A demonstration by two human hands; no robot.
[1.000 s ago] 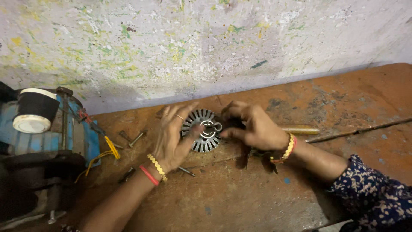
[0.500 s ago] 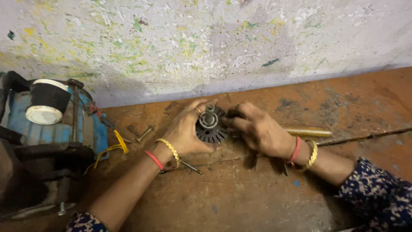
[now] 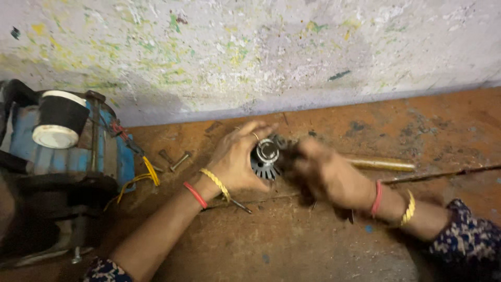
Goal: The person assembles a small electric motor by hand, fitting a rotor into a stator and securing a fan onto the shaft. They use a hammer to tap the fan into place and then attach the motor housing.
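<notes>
Your left hand (image 3: 237,162) gripped the finned metal rotor (image 3: 265,159) on the rusty bench (image 3: 313,245). Your right hand (image 3: 326,175) touched it too, blurred; couldn't tell its grip.

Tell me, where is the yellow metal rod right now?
The yellow metal rod lies on the rusty floor near the wall, just beyond the right hand.

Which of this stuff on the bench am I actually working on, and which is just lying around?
In hand:
finned metal part, cupped by left hand, right hand on it (blurred).

Lying about:
blue motor
yellow wires
two bolts
brass rod
</notes>
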